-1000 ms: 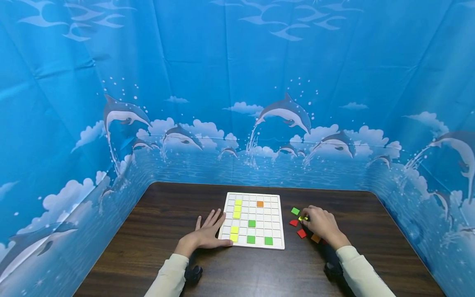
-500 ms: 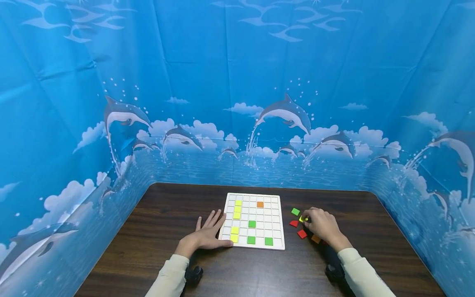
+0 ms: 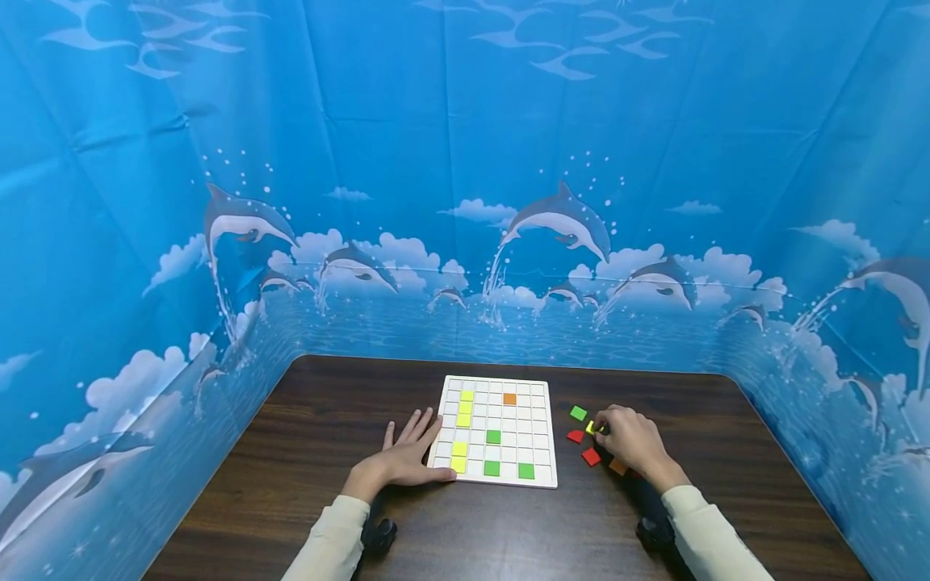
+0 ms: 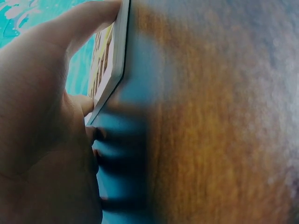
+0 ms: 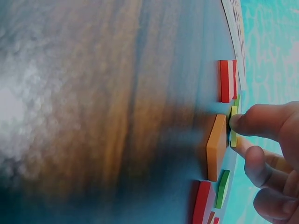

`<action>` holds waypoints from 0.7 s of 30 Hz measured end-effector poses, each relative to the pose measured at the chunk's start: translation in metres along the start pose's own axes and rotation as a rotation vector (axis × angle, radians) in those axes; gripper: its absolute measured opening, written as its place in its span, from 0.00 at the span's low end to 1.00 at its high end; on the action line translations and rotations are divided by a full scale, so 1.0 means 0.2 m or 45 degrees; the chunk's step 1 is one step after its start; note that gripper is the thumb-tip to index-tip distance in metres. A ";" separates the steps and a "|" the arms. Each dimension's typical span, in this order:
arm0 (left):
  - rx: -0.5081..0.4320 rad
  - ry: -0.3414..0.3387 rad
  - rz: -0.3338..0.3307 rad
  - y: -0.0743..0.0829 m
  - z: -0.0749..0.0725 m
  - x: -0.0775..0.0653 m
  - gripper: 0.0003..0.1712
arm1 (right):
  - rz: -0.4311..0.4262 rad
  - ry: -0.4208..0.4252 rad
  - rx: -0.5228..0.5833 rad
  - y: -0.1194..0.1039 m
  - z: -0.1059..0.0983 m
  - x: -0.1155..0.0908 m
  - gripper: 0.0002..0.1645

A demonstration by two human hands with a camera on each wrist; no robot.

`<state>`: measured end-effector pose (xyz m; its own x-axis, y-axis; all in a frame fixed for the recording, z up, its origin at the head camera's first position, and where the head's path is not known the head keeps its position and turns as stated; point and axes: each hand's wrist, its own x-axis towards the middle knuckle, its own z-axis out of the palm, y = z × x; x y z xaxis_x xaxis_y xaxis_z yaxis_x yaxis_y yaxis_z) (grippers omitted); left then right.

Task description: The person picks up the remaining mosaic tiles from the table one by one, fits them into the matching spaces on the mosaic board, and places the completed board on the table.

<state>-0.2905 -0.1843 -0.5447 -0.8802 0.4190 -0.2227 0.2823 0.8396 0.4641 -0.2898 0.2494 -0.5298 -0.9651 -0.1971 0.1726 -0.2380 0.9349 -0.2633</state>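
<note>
A white square grid board (image 3: 523,411) lies on the dark wooden table, with several yellow tiles (image 3: 464,408), green tiles (image 3: 493,436) and one orange tile (image 3: 509,399) set in its cells. My left hand (image 3: 403,462) rests at the board's left edge, fingers spread and thumb along the near left corner. To the right of the board, my right hand (image 3: 632,437) pinches a small yellow tile (image 5: 234,126) between thumb and finger, close over the table. Part of that tile is hidden by the fingers.
Around the right hand lie loose pieces: a green tile (image 3: 578,413), red pieces (image 3: 591,457) and an orange tile (image 5: 216,148), partly under the hand in the head view. A blue dolphin-print curtain (image 3: 465,202) surrounds the table (image 3: 508,524) at the back and sides.
My right thumb and finger have shifted slightly at the yellow tile, which shows a little more of its face. The left hand and board have stayed put.
</note>
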 end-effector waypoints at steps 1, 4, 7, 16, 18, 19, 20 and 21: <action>-0.003 0.004 0.003 0.00 0.00 0.00 0.71 | -0.001 0.002 0.005 0.00 0.00 0.00 0.05; -0.014 0.011 0.011 0.00 0.00 0.00 0.71 | -0.002 0.016 0.017 0.00 0.00 -0.01 0.05; -0.020 0.021 0.006 -0.01 0.01 0.01 0.71 | -0.002 0.038 0.026 0.00 -0.01 -0.01 0.06; 0.050 -0.001 -0.040 0.04 -0.02 -0.02 0.66 | 0.005 0.078 0.064 -0.03 -0.02 -0.01 0.07; 0.061 0.001 -0.038 0.05 -0.03 -0.03 0.66 | 0.001 0.088 0.070 -0.04 -0.02 -0.01 0.07; 0.063 -0.001 -0.037 0.05 -0.03 -0.03 0.66 | -0.003 0.092 0.077 -0.05 -0.02 0.00 0.07; 0.059 -0.004 -0.038 0.05 -0.03 -0.03 0.66 | -0.004 0.098 0.082 -0.05 -0.02 0.00 0.07; 0.051 -0.004 -0.035 0.05 -0.03 -0.02 0.67 | -0.006 0.104 0.086 -0.06 -0.02 0.00 0.06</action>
<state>-0.2856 -0.1801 -0.5345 -0.8866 0.3967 -0.2378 0.2733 0.8640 0.4228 -0.2857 0.2398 -0.5221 -0.9524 -0.1741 0.2501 -0.2520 0.9114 -0.3252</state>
